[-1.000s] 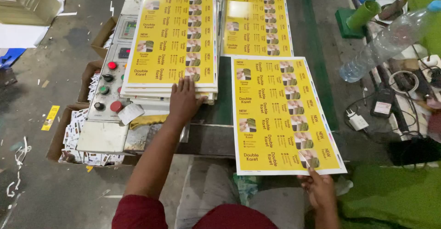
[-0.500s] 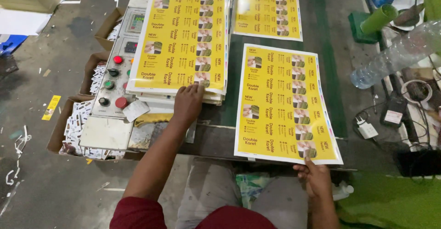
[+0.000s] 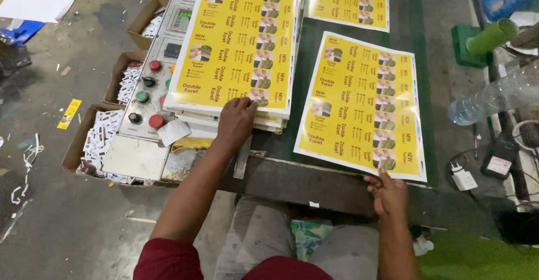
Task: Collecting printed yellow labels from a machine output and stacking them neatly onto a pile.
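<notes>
With the left hand (image 3: 234, 120) flat on the stack (image 3: 236, 50), the right hand (image 3: 387, 193) pinches 1 sheet (image 3: 362, 103); best slide it flat, edges square.

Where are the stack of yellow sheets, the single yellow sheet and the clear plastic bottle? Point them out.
stack of yellow sheets (image 3: 238, 44), head view, middle of the top sheet.
single yellow sheet (image 3: 362, 103), head view, centre of its printed face.
clear plastic bottle (image 3: 494, 97), head view, middle of its body.
</notes>
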